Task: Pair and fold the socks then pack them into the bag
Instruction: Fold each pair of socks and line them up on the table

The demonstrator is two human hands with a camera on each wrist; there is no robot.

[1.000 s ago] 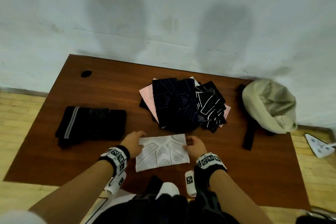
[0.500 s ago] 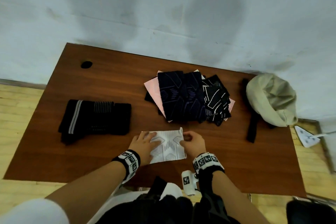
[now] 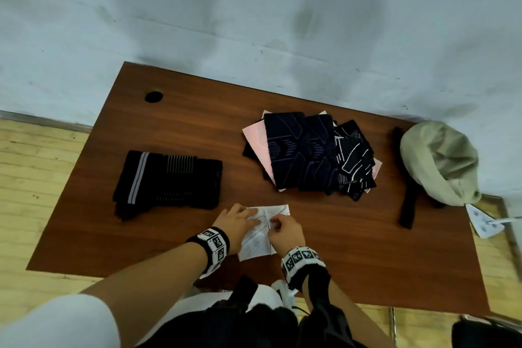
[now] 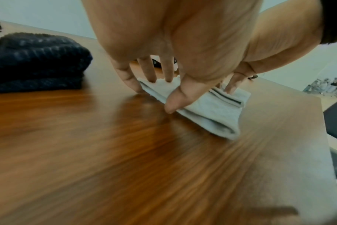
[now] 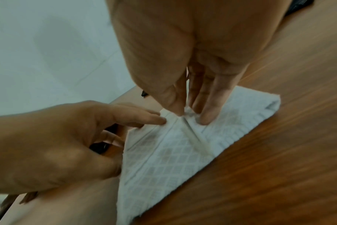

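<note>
A white patterned sock pair [image 3: 255, 243] lies near the front edge of the brown table [image 3: 353, 248], its right end folded over to the middle. My left hand [image 3: 237, 220] presses straight, spread fingers on its left part [image 4: 208, 111]. The straight fingertips of my right hand [image 3: 285, 230] press on the fold line [image 5: 164, 159], right next to the left index finger. A beige bag [image 3: 440, 161] with a black strap [image 3: 408, 200] sits at the table's right end. A pile of dark and pink socks [image 3: 308, 155] lies behind the hands.
A folded black sock pair with grey stripes [image 3: 169, 175] lies at the left, also seen in the left wrist view [image 4: 35, 60]. There is a cable hole [image 3: 154, 96] at the far left corner. A wall rises directly behind the table.
My right hand has carried the sock's right end over to the left, halving its width. Both hands now sit close together on the fold. The head view has shifted slightly.
</note>
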